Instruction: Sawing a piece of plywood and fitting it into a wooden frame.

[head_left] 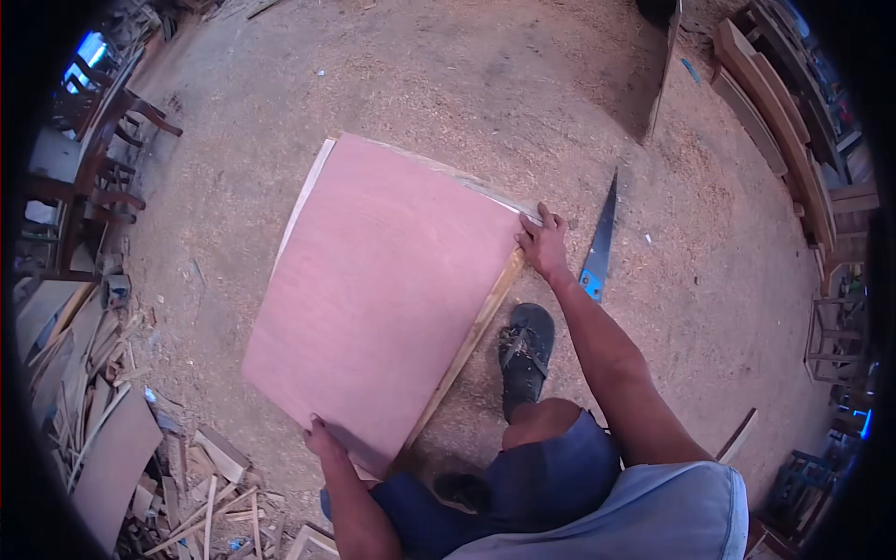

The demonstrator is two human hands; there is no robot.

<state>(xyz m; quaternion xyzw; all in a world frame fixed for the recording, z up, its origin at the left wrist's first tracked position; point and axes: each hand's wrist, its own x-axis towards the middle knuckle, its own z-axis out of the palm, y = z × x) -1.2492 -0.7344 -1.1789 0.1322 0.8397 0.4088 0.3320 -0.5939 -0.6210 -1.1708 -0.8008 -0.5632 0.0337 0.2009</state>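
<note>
A pinkish plywood sheet (383, 289) lies over a pale wooden frame (478, 329), whose edges show along the right and far sides. My right hand (544, 245) grips the far right corner, thumb on the sheet and fingers over the edge. At the near edge, my left hand (324, 439) holds the sheet's rim; part of its fingers is hidden. To the right of the sheet, a handsaw (602, 238) with a blue handle rests on the ground, close to my right forearm.
Sawdust covers the ground (280, 84). Wood offcuts (201, 495) and a brown board (117, 457) pile up at the near left. Dark wooden chairs (98, 187) stand at the left. Long curved timbers (779, 121) line the right, and an upright panel (663, 79) stands at the far right.
</note>
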